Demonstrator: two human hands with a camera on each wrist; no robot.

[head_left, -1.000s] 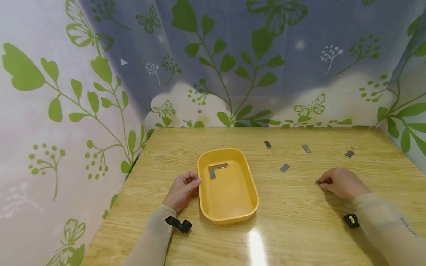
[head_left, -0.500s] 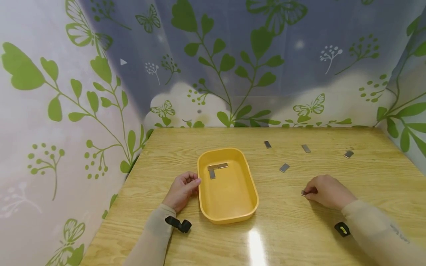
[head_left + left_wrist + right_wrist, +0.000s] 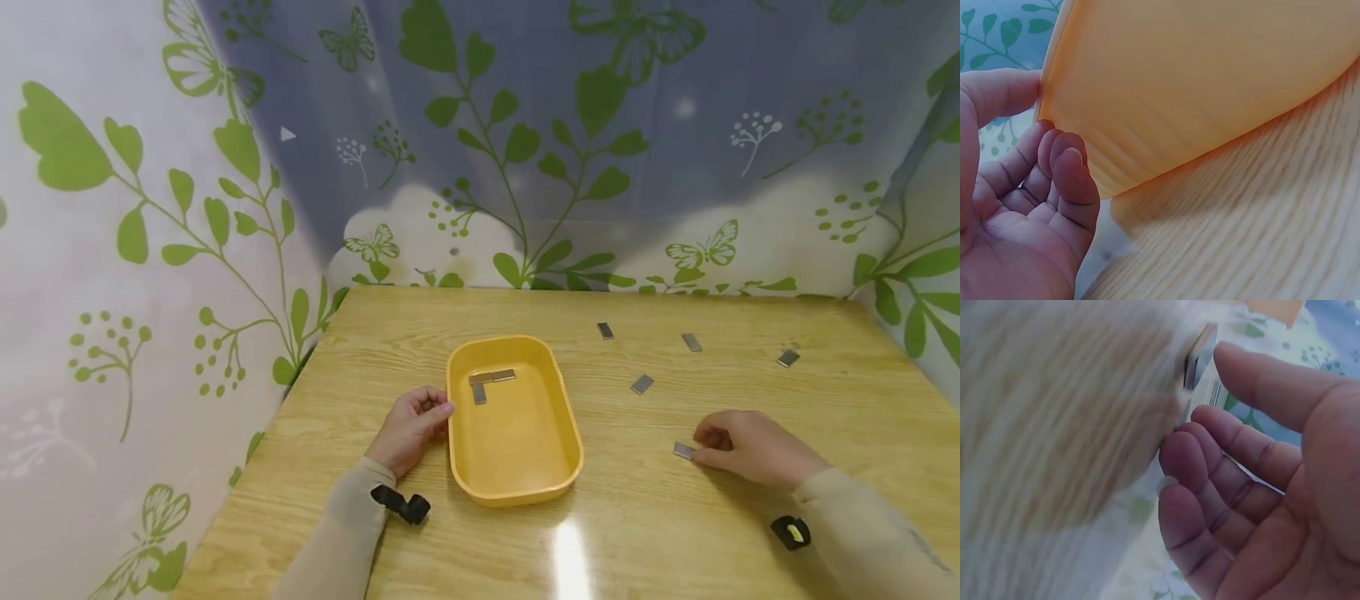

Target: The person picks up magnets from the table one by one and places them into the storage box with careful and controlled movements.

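Note:
My left hand pinches the left rim of a yellow plastic tray, thumb over the edge and fingers curled against the outer wall. Three small flat grey rectangular pieces lie inside, toward the tray's far left. To the right, my right hand is low over the table, its thumb and fingers parted. Right at its thumb tip lies another grey rectangular piece. The right wrist view shows that piece beyond the thumb, with no finger closed around it.
More grey pieces lie scattered on the wooden table: one dark behind the tray's right, one nearer, one at the back, one far right. A leaf-patterned cloth rises behind the table.
My right hand has moved left and nearer with the grey piece, then its thumb and fingers have parted, leaving it on the table. The left hand and tray have stayed put.

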